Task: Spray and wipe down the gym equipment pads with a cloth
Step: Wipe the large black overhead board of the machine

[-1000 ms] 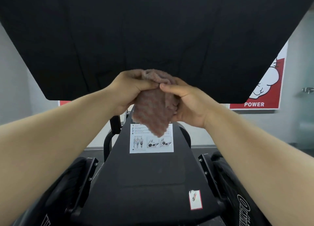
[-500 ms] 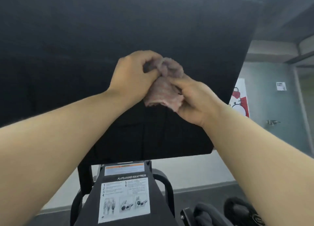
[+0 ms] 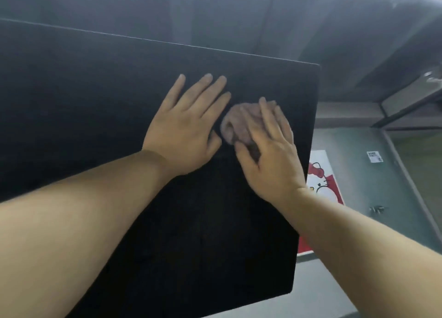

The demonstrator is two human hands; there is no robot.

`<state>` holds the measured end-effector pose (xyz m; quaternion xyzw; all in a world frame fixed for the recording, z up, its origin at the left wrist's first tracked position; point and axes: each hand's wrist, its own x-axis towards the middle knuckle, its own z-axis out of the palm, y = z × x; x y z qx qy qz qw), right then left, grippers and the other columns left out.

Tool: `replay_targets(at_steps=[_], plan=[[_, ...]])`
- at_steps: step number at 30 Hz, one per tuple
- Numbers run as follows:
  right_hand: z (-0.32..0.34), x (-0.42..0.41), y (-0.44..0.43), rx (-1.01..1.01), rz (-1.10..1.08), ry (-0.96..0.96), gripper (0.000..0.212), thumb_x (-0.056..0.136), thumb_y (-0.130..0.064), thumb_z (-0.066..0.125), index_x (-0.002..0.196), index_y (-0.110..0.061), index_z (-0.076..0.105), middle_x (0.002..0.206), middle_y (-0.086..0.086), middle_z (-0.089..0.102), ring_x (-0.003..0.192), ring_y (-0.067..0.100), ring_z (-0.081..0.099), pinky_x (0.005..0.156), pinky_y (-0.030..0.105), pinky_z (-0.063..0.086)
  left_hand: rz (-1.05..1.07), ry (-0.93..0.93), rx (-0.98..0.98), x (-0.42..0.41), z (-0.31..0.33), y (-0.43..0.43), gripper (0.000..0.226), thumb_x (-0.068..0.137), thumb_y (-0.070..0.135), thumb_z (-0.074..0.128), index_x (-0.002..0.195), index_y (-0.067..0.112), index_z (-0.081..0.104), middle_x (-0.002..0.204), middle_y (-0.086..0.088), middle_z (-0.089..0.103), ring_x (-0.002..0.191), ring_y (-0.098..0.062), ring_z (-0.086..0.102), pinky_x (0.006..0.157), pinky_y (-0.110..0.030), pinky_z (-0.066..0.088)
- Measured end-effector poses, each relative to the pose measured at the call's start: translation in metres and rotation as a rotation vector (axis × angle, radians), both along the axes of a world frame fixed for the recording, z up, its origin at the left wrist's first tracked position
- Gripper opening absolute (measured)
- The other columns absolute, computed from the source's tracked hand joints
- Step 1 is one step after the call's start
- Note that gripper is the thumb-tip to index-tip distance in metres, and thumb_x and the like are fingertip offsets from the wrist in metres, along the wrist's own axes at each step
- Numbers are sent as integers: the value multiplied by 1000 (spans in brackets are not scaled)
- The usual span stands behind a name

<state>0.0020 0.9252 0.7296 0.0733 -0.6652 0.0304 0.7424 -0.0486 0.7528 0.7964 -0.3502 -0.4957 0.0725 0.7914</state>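
Cloth [image 3: 235, 123] lies bunched under the right hand [image 3: 270, 157], whose straight fingers press it against the black pad [image 3: 95, 107] near its right edge. Left hand [image 3: 189, 131] rests open and flat just beside it; most of the pad spreads leftward.

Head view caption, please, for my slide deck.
Right hand presses a brownish cloth on the black pad; left hand flat beside it.

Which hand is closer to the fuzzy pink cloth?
Right. The right hand lies on top of the cloth, pressing it against the black pad. The left hand rests flat on the pad just left of the cloth, not on it.
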Motion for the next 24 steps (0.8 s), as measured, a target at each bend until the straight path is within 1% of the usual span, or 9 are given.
replay_targets(at_steps=[3, 5, 7, 10, 12, 13, 17, 21, 24], plan=[[-12, -14, 8, 71, -35, 66, 57, 92, -44, 47, 147, -33, 41, 161, 1, 22, 147, 27, 15, 117, 46, 27, 54, 79, 43, -9, -3, 7, 62, 96, 38, 38, 148, 5, 37, 159, -14, 28, 147, -29, 23, 120, -50, 11], [-2, -8, 10, 141, -61, 199, 49, 88, -18, 57, 136, -25, 58, 144, 8, 45, 127, 30, 35, 105, 43, 41, 52, 114, 1, -10, -4, 6, 62, 95, 37, 38, 147, 4, 39, 158, -15, 30, 146, -29, 26, 120, -50, 15], [23, 9, 18, 33, -1, 362, 50, 81, 2, 54, 125, -20, 67, 128, 4, 53, 114, 31, 43, 97, 32, 41, 113, 153, -75, -10, -4, 6, 63, 93, 35, 39, 148, 4, 40, 157, -14, 31, 146, -28, 29, 120, -51, 17], [66, 31, 33, -377, 215, 470, 39, 88, -14, 45, 122, -21, 64, 125, -16, 47, 118, 29, 46, 96, 21, 40, 163, 175, -118, -11, -6, 9, 64, 93, 36, 39, 149, 6, 38, 158, -12, 30, 146, -27, 28, 120, -51, 17], [69, 24, 34, -423, 97, 418, 45, 88, -33, 40, 127, -23, 60, 140, -12, 46, 127, 25, 42, 85, -5, 20, 153, 179, -111, -12, -4, 10, 64, 92, 37, 38, 148, 6, 39, 158, -12, 30, 146, -27, 28, 120, -52, 18], [63, 16, 33, -385, 45, 407, 48, 90, -36, 41, 132, -22, 59, 146, -10, 44, 130, 23, 39, 84, -8, 13, 144, 182, -105, -12, -4, 10, 64, 92, 37, 38, 148, 6, 39, 158, -12, 31, 146, -27, 29, 120, -52, 18], [2, -16, 40, -252, 28, 345, 36, 93, -14, 53, 128, -13, 63, 152, -1, 40, 131, 24, 32, 100, 8, 19, 102, 197, -68, -12, -8, 14, 63, 90, 35, 41, 146, 7, 43, 157, -11, 34, 145, -27, 31, 120, -51, 19], [-35, -23, 61, -96, -99, 245, 51, 82, -2, 58, 133, -8, 61, 148, 7, 45, 127, 27, 38, 109, 4, 15, 91, 198, -34, -13, -12, 18, 61, 88, 31, 43, 144, 7, 46, 155, -11, 37, 143, -28, 34, 119, -51, 21], [8, 6, 78, -130, -87, 403, 52, 78, 7, 50, 126, -5, 65, 142, 17, 51, 128, 35, 46, 113, 30, 32, 94, 201, -30, -13, -11, 18, 61, 89, 32, 41, 144, 7, 46, 156, -11, 36, 144, -27, 34, 119, -51, 21]])
